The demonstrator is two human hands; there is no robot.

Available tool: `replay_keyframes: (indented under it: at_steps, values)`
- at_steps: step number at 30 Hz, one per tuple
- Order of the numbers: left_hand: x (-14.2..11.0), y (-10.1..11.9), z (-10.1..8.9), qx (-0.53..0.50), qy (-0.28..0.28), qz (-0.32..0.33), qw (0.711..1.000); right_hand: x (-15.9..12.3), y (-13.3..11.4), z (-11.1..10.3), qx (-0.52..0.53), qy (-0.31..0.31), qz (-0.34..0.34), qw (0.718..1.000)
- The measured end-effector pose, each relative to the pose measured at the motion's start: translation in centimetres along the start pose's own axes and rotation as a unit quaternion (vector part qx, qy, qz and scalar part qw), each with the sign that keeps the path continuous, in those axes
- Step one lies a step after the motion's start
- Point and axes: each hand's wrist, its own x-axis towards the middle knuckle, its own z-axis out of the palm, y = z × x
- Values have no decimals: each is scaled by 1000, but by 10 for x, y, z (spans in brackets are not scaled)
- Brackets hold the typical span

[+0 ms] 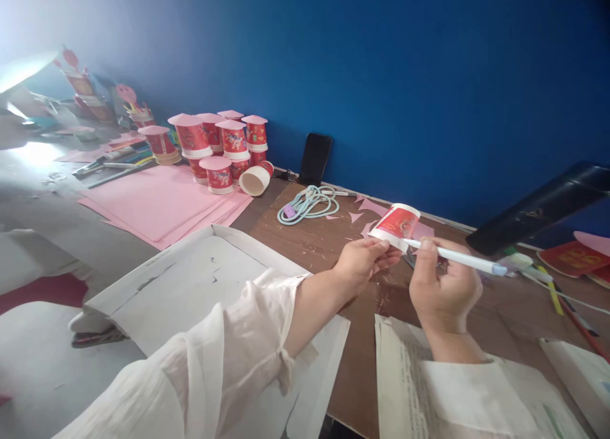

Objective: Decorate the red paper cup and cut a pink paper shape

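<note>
Phone (315,159) against the wall (381,96), behind the coiled cable (309,205) on the table (352,420).

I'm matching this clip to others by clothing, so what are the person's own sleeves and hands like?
Both sleeves are white, loose and slightly creased. The left sleeve has a small tied knot near its cuff. The left hand and right hand are bare, without gloves.

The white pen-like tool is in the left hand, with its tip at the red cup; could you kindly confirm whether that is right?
Not quite: the head view shows the white pen-like tool in the right hand, not the left hand; its tip is indeed at the red cup.
</note>
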Motion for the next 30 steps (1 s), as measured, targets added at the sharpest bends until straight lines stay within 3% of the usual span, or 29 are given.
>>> replay_keyframes:
  at_steps: [18,25,30]
  values:
    - [4,-1,-2,10,12,11,1000,3,1,0,72,-36,-58,995]
    - [4,-1,-3,14,3,17,1000,-2,0,-1,62,-42,34,997]
    - [5,-1,-2,15,8,13,1000,0,-1,0,93,-23,18,995]
